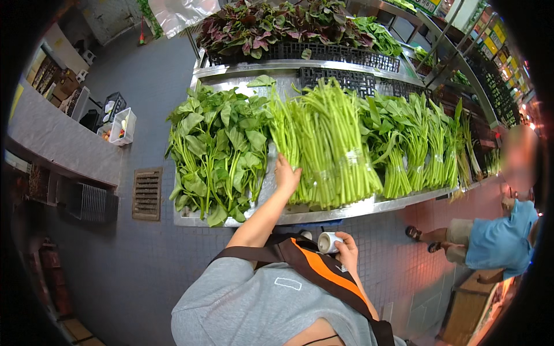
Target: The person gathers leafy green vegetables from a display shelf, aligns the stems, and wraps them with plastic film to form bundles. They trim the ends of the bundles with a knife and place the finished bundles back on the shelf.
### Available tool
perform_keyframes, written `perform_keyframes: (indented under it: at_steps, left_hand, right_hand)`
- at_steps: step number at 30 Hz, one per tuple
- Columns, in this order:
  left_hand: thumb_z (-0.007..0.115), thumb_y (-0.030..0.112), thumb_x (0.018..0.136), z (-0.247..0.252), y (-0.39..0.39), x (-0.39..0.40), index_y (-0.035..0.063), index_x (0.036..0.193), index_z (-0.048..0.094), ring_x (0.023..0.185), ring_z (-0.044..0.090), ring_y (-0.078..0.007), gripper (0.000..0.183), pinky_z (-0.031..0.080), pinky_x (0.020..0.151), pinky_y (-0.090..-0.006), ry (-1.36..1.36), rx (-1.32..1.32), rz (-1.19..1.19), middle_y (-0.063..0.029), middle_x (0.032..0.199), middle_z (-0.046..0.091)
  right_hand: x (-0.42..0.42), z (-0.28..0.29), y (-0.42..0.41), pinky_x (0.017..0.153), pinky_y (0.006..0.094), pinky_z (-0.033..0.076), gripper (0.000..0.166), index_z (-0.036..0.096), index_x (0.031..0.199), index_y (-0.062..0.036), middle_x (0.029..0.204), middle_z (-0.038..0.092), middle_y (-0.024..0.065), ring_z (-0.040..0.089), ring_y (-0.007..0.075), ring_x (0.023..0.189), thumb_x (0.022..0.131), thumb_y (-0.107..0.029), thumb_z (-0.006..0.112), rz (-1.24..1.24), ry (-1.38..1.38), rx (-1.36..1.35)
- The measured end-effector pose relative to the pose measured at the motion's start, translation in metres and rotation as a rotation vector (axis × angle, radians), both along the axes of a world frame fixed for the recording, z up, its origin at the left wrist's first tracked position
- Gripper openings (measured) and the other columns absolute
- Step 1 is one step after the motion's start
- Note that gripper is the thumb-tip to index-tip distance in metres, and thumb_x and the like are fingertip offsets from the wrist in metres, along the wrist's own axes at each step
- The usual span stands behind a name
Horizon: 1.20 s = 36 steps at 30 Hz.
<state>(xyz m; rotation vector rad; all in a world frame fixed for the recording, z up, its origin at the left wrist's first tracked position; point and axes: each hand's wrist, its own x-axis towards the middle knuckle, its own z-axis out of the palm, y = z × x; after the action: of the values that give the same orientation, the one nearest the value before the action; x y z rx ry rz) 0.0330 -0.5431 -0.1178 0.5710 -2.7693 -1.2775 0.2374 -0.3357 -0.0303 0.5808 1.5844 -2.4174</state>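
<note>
My left hand (pixel 288 174) touches the left side of a row of light green, long-stemmed vegetable bundles (pixel 322 173), thumb and fingers apart; whether it grips any stems cannot be told. Clear tape wraps several of these bundles. Close to my body, my right hand (pixel 347 251) holds a white roll (pixel 329 242) with an open core, perhaps tape or labels. Left of my left hand lies a loose heap of leafy greens (pixel 218 151). Shorter tied bundles of leafy greens (pixel 415 160) stand on the right side of the metal display table (pixel 337 213).
Purple-green leafy vegetables (pixel 277 26) fill a black crate behind, with a plastic bag (pixel 181 15) at their left. A person in a blue shirt (pixel 502 238) is at the right. White and black crates (pixel 123 126) and a floor grate (pixel 147 193) lie left.
</note>
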Motion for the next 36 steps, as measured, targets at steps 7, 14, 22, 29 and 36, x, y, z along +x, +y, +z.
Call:
perform_keyframes:
  at_steps: [7, 14, 22, 29, 36]
  left_hand:
    - [0.071, 0.035, 0.07, -0.033, -0.03, -0.007, -0.0075, 0.133, 0.023, 0.114, 0.041, -0.0409, 0.09, 0.033, 0.097, -0.0414, 0.252, 0.119, -0.039, -0.0301, 0.124, 0.04]
    - [0.056, 0.025, 0.085, 0.034, -0.032, 0.048, -0.0006, 0.121, 0.045, 0.11, 0.046, -0.0293, 0.045, 0.037, 0.091, -0.0353, 0.261, 0.249, -0.091, -0.0183, 0.119, 0.046]
    - [0.056, 0.01, 0.083, 0.054, -0.001, 0.174, 0.0008, 0.088, 0.06, 0.073, 0.058, -0.0178, 0.011, 0.046, 0.065, -0.0286, 0.046, 0.437, -0.443, -0.0102, 0.08, 0.059]
    - [0.06, 0.029, 0.081, -0.03, -0.021, 0.192, -0.0002, 0.104, 0.059, 0.088, 0.06, -0.0194, 0.037, 0.046, 0.077, -0.0291, -0.575, 0.394, -0.633, -0.0122, 0.092, 0.064]
    - [0.061, 0.03, 0.08, -0.062, -0.079, 0.206, -0.0014, 0.103, 0.059, 0.085, 0.061, -0.0193, 0.039, 0.046, 0.075, -0.0294, -0.586, 0.229, -0.331, -0.0127, 0.088, 0.064]
  right_hand:
    - [-0.005, 0.015, -0.009, 0.076, 0.0244, 0.044, 0.024, 0.055, 0.103, -0.0004, 0.094, 0.058, 0.0057, 0.055, 0.0113, 0.087, 0.08, 0.002, 0.053, 0.147, 0.075, 0.043]
    - [0.007, 0.017, -0.002, 0.073, 0.0255, 0.045, 0.023, 0.055, 0.103, -0.0004, 0.091, 0.058, 0.0063, 0.055, 0.013, 0.081, 0.08, -0.002, 0.053, -0.103, 0.062, 0.052]
    - [0.01, 0.013, -0.01, 0.073, 0.0273, 0.047, 0.022, 0.057, 0.102, -0.0027, 0.094, 0.058, 0.0049, 0.054, 0.0141, 0.085, 0.081, -0.007, 0.055, -0.059, -0.104, -0.018]
    - [-0.003, 0.016, -0.011, 0.076, 0.0259, 0.046, 0.024, 0.057, 0.106, -0.0026, 0.097, 0.061, 0.0051, 0.057, 0.0126, 0.086, 0.082, -0.006, 0.056, 0.321, -0.027, 0.101]
    - [-0.014, -0.019, 0.012, 0.073, 0.0262, 0.046, 0.023, 0.056, 0.108, -0.0033, 0.097, 0.06, 0.0055, 0.057, 0.0125, 0.085, 0.085, -0.007, 0.054, 0.345, -0.003, -0.086]
